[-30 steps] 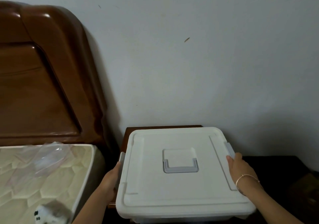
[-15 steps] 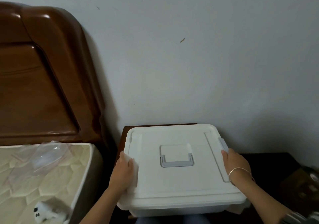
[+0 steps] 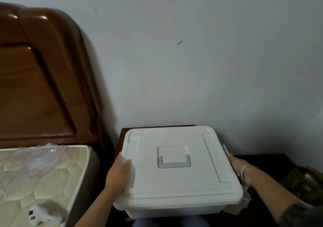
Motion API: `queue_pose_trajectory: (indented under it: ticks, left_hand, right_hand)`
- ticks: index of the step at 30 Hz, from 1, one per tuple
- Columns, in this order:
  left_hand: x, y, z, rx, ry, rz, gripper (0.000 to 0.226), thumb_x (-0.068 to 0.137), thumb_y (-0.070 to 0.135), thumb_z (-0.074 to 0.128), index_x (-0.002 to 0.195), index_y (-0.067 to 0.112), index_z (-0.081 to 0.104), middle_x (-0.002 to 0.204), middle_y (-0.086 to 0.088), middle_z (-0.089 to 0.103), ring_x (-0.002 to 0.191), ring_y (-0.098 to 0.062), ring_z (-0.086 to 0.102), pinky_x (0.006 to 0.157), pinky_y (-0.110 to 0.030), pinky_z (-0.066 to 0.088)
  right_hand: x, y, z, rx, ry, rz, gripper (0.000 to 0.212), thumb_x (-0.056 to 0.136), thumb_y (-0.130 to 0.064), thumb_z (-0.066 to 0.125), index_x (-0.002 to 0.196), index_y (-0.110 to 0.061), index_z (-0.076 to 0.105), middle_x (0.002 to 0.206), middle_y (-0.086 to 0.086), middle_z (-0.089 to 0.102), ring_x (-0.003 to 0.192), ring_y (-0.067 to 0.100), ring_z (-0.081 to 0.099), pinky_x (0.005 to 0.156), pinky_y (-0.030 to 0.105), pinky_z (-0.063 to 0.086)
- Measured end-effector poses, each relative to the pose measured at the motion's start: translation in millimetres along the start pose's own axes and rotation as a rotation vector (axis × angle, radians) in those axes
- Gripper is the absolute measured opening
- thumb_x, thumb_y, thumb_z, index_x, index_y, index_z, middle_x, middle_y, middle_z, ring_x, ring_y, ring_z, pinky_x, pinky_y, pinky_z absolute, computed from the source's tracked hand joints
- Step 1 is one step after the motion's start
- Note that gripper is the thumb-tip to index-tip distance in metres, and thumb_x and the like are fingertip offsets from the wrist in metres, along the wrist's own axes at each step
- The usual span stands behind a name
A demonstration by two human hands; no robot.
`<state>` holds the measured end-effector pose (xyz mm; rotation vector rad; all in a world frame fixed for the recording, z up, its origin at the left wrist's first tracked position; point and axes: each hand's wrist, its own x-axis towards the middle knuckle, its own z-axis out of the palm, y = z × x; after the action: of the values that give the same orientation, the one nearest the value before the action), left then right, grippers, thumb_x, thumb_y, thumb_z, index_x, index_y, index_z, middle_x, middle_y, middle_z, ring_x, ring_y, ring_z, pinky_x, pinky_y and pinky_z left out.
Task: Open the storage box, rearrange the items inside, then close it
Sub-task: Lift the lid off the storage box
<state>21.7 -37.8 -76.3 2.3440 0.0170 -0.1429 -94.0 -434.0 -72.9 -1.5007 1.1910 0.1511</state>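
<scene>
Here the white storage box [image 3: 167,211] sits on a dark wooden stand [image 3: 119,139] against the far wall, just right of the mattress [image 3: 43,177], its lid [image 3: 183,183] on. The left hand [image 3: 118,174] grips the lid's left edge, fingers close together and curled round it. The right hand [image 3: 240,170] lies against the right edge near the grey latch [image 3: 225,150]; its fingers are tucked under the rim, out of sight, so I cannot tell how they lie

Box [image 3: 178,172] right of bed [image 3: 40,174]
</scene>
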Motion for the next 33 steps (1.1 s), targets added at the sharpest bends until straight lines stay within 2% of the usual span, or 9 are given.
queue_pose_trajectory:
  ticks: [4,8,12,14,17,24,28,31,33]
  left_hand:
    - [1,-7,-5,-0.145,-0.019,-0.045,0.046,0.101,0.032,0.045,0.143,0.014,0.043,0.122,-0.005,0.062,0.095,-0.016,0.055,0.085,-0.034,0.042]
    - [0,-10,-7,-0.3,-0.076,-0.057,0.044,0.102,0.032,0.043,0.14,0.011,0.047,0.128,-0.008,0.06,0.111,-0.024,0.056,0.1,-0.044,0.044]
    - [-1,-6,-8,-0.431,-0.189,-0.077,0.053,0.1,0.041,0.045,0.144,0.013,0.039,0.142,-0.007,0.047,0.127,-0.027,0.047,0.111,-0.045,0.035]
    - [0,-6,-12,-0.513,-0.235,-0.081,0.058,0.099,0.044,0.045,0.147,0.014,0.036,0.148,-0.007,0.043,0.133,-0.03,0.043,0.115,-0.05,0.031]
    - [1,-6,-18,-0.594,-0.288,-0.087,0.06,0.097,0.046,0.047,0.147,0.014,0.037,0.149,-0.009,0.043,0.135,-0.032,0.043,0.115,-0.054,0.03]
    - [-1,16,-36,-0.674,-0.286,-0.052,0.041,0.098,0.038,0.051,0.132,0.016,0.053,0.131,-0.007,0.061,0.117,-0.025,0.059,0.108,-0.05,0.04]
    - [15,63,-62,-0.715,-0.165,0.065,0.031,0.099,0.034,0.051,0.127,0.023,0.058,0.119,-0.004,0.068,0.108,-0.023,0.065,0.098,-0.046,0.049]
    - [40,114,-81,-0.737,-0.07,0.191,0.022,0.101,0.029,0.049,0.117,0.027,0.063,0.109,0.0,0.071,0.097,-0.016,0.068,0.083,-0.035,0.053]
    - [63,144,-87,-0.705,-0.029,0.269,0.021,0.1,0.029,0.047,0.111,0.031,0.065,0.108,0.002,0.071,0.096,-0.015,0.069,0.082,-0.033,0.054]
  right_hand:
    - [-17,-2,-9,0.107,-0.134,0.081,0.063,0.098,-0.054,0.027,0.135,-0.006,0.047,0.129,0.015,0.056,0.099,0.029,0.058,0.078,0.035,0.045]
    - [-30,-9,-9,0.069,0.005,-0.106,0.061,0.097,-0.05,0.035,0.143,-0.009,0.038,0.148,0.012,0.038,0.134,0.029,0.038,0.106,0.042,0.03]
    - [-40,-10,6,0.06,-0.105,-0.153,0.059,0.093,-0.058,0.039,0.114,-0.008,0.063,0.113,0.013,0.067,0.095,0.029,0.064,0.093,0.042,0.048]
    - [-41,-8,10,0.1,-0.166,-0.119,0.062,0.088,-0.064,0.042,0.116,-0.013,0.064,0.109,0.012,0.069,0.098,0.032,0.065,0.096,0.046,0.049]
    - [-38,-7,11,0.188,-0.215,-0.105,0.063,0.082,-0.068,0.048,0.117,-0.018,0.064,0.111,0.011,0.069,0.103,0.033,0.064,0.097,0.048,0.047]
    - [-34,-15,-1,0.336,-0.311,-0.15,0.059,0.083,-0.063,0.053,0.107,-0.012,0.071,0.098,0.014,0.073,0.076,0.029,0.071,0.06,0.033,0.056]
    - [-30,-52,-23,0.343,-0.226,-0.396,0.071,0.076,-0.063,0.059,0.118,-0.006,0.059,0.106,0.009,0.069,0.087,0.023,0.061,0.071,0.032,0.049]
    - [-33,-99,-30,0.371,-0.102,-0.652,0.036,0.094,-0.04,0.05,0.115,-0.013,0.062,0.094,-0.01,0.072,0.091,0.008,0.064,0.075,0.024,0.05]
    - [-35,-135,-33,0.375,0.055,-0.808,0.027,0.095,-0.027,0.05,0.118,-0.017,0.062,0.104,-0.016,0.069,0.094,-0.002,0.061,0.08,0.013,0.045]
